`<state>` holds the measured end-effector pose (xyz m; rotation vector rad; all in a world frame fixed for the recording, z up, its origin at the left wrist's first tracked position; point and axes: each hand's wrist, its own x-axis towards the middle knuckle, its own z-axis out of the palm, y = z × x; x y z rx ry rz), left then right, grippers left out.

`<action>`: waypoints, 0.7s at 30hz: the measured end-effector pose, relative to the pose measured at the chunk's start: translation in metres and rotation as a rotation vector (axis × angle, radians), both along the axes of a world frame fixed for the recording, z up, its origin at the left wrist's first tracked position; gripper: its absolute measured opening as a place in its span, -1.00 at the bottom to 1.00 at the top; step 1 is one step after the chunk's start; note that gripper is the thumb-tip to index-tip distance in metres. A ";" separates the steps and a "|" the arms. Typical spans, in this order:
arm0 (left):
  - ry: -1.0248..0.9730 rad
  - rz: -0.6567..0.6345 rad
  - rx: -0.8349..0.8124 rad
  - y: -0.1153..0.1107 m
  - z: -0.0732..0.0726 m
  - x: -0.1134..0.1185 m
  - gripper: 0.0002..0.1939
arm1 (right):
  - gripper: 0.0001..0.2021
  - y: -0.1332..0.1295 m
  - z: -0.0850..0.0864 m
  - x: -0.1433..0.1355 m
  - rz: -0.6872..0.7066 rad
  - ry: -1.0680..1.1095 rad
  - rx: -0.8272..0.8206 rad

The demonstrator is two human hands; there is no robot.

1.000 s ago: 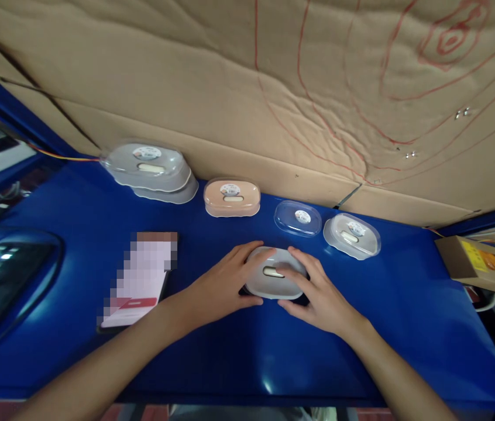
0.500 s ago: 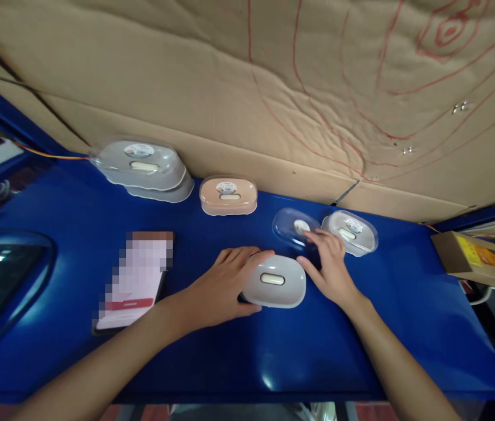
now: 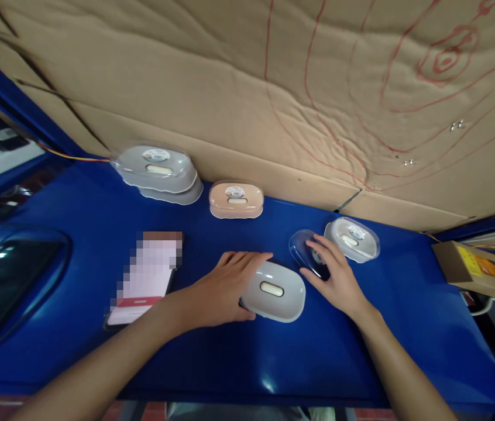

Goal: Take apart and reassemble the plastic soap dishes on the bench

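Observation:
My left hand (image 3: pixel 230 286) is closed around the left end of a light grey oval box (image 3: pixel 289 298), which has a cream pill-shaped piece in its top. The fingers lie along its far side and the thumb along the near side. Just right of it, my right hand (image 3: pixel 337 275) grips a clear plastic oval lid (image 3: pixel 302 247) with a round label. The thumb is at the lid's near edge, and the fingers reach over its right part, hiding some of it. A small gap separates lid and grey box.
Along the cardboard wall (image 3: pixel 164 88) stand stacked grey boxes (image 3: pixel 177 175), a peach box (image 3: pixel 247 202) and a lidded grey box (image 3: pixel 361 245). A phone (image 3: pixel 155 269) lies left on the blue table (image 3: pixel 212 362). A dark screen (image 3: pixel 14 286) is far left, a cardboard carton (image 3: pixel 462 269) far right.
My right hand has brought the clear lid closer to me and to the grey box, its fingers now further around it. The grey box has turned slightly in my left hand. The view has shifted a little.

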<state>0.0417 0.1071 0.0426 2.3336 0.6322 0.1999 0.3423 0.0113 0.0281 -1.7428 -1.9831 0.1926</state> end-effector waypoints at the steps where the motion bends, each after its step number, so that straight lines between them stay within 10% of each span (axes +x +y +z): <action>1: -0.010 0.018 -0.011 -0.001 -0.001 0.001 0.22 | -0.46 -0.002 0.005 -0.004 0.041 0.034 0.002; 7: -0.115 0.052 -0.090 -0.007 -0.012 0.010 0.44 | -0.43 -0.020 0.019 -0.036 0.394 -0.107 0.008; 21: -0.211 0.015 -0.206 -0.006 -0.016 0.012 0.30 | -0.47 -0.021 0.009 -0.050 0.434 -0.254 0.080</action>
